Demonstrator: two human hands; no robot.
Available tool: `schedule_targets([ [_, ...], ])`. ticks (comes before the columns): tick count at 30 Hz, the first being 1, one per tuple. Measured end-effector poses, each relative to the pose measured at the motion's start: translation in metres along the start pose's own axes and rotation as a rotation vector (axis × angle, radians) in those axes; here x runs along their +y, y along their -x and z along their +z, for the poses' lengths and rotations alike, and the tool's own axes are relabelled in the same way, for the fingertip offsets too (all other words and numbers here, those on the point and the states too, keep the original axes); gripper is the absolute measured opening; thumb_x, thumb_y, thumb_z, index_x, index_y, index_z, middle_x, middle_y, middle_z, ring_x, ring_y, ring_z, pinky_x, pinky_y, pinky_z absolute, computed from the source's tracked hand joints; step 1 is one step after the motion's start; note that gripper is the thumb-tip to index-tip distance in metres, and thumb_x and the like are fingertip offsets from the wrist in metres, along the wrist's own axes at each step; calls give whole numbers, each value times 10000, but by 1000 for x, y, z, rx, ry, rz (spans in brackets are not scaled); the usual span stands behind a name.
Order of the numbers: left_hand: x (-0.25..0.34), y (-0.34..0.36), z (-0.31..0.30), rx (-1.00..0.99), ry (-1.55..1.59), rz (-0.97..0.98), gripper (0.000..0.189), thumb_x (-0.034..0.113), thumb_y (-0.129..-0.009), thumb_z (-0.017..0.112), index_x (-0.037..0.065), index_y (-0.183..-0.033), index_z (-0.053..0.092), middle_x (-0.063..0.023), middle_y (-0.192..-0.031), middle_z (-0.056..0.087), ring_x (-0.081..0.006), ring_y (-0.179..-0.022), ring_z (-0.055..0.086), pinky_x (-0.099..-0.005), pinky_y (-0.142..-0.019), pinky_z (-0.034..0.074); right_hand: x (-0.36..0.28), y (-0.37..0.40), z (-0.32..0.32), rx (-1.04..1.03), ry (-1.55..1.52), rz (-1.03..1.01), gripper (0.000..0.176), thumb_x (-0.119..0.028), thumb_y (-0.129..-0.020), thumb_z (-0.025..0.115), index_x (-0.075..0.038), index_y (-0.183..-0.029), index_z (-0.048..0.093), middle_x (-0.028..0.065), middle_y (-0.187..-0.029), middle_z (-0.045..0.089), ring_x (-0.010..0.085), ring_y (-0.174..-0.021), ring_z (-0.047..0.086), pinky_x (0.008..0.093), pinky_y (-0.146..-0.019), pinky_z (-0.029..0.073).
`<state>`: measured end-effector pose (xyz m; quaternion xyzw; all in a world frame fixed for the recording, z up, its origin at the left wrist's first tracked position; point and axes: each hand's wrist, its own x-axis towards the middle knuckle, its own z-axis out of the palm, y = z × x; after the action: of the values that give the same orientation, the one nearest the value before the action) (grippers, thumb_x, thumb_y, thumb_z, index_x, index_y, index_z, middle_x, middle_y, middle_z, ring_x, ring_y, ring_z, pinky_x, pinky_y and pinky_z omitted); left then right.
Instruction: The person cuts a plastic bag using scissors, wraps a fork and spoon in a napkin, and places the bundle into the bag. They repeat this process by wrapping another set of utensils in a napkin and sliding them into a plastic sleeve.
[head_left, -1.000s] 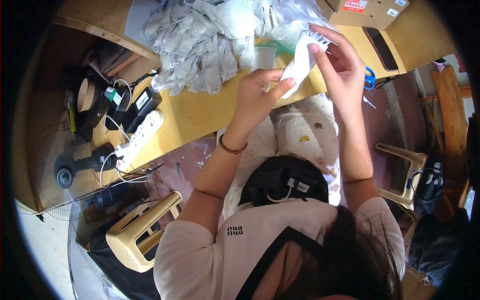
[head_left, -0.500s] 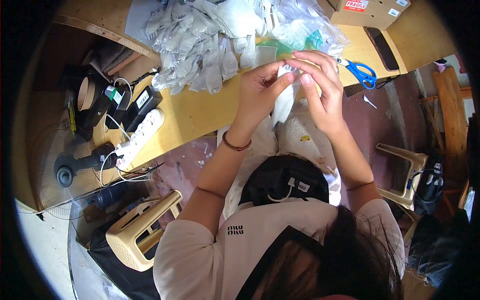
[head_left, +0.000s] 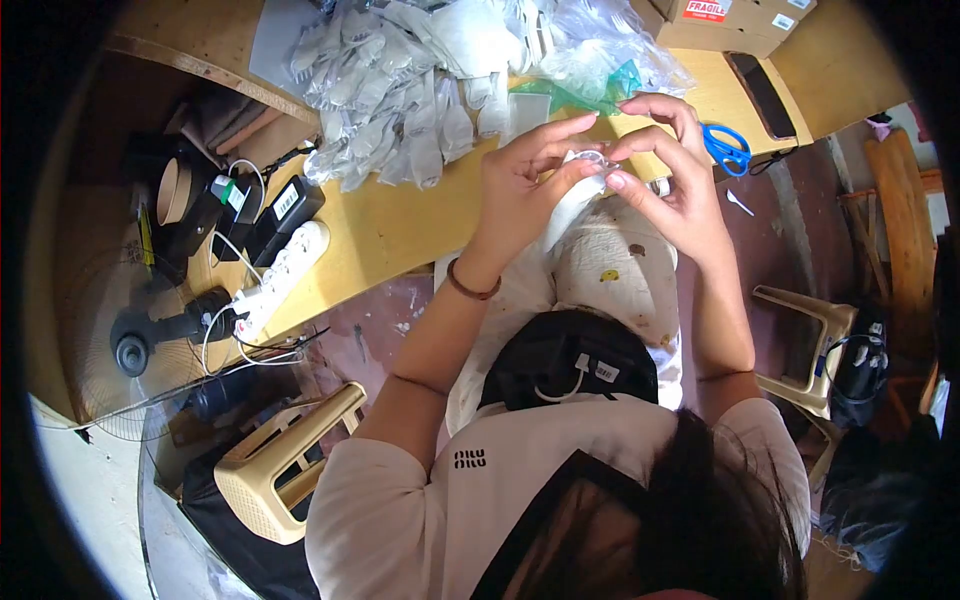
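Observation:
My left hand (head_left: 515, 195) is closed on a small white cutlery packet (head_left: 568, 208), pinching it between thumb and fingers above my lap. The packet hangs tilted, with its lower end toward my body and a shiny clear plastic end at the top. My right hand (head_left: 685, 185) has thumb and index finger at that clear end, its other fingers raised and curled. What lies inside the packet is mostly hidden. Just beyond my hands lies a big heap of similar packets (head_left: 385, 105), clear sleeves with white plastic forks and spoons.
On the wooden table (head_left: 400, 235) lie blue-handled scissors (head_left: 727, 150), a phone (head_left: 762, 95), a green plastic bag (head_left: 590, 92) and a cardboard box (head_left: 725, 25). A power strip (head_left: 285, 275) and a fan (head_left: 130, 352) are at left. Plastic stools (head_left: 290, 460) stand on the floor.
My right hand has moved right and its fingers have spread from the packet's top. The packet's clear end has come lower, and my left hand still holds it.

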<state>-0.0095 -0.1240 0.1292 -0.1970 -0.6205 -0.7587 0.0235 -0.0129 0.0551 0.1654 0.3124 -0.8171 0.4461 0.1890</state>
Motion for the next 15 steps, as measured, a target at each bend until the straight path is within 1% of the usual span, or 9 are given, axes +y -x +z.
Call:
schedule_targets([
  [1,1,0,0,-13,2,-6,397,-20,-826,595,-40,-1208,490,-150,-984,647,-130,-902,600,-243,-816,475,1,0,-2,-7,14,-22,168,-183,-702,719,-86,-807,631,88,-1107,512,271,-1077,444,387,-931,331],
  [7,0,0,-4,-51,7,-19,370,0,-845,578,-37,-1202,490,-157,-1000,641,-150,-935,600,-259,-833,478,1,-4,-8,-38,45,-100,141,-161,-688,717,-89,-768,626,58,-1041,544,258,-1042,473,369,-897,358],
  [10,0,-1,0,-3,41,2,275,18,-828,609,-22,-1091,541,-158,-966,652,-148,-911,618,-247,-771,498,2,-5,-8,-29,44,-104,130,-150,-686,715,-85,-752,625,45,-989,558,246,-1004,492,358,-873,373],
  [13,-5,0,0,26,129,48,164,6,-832,599,-28,-978,534,-168,-956,650,-158,-910,621,-249,-776,499,-1,-5,-5,-9,21,-87,122,-138,-689,714,-77,-745,625,39,-928,565,237,-955,507,353,-850,381],
  [15,-6,0,1,38,159,78,122,-4,-837,587,-26,-934,517,-173,-959,647,-161,-922,617,-249,-787,496,0,-3,-3,19,23,-89,124,-130,-688,717,-69,-745,625,43,-887,565,232,-920,515,350,-829,385],
])
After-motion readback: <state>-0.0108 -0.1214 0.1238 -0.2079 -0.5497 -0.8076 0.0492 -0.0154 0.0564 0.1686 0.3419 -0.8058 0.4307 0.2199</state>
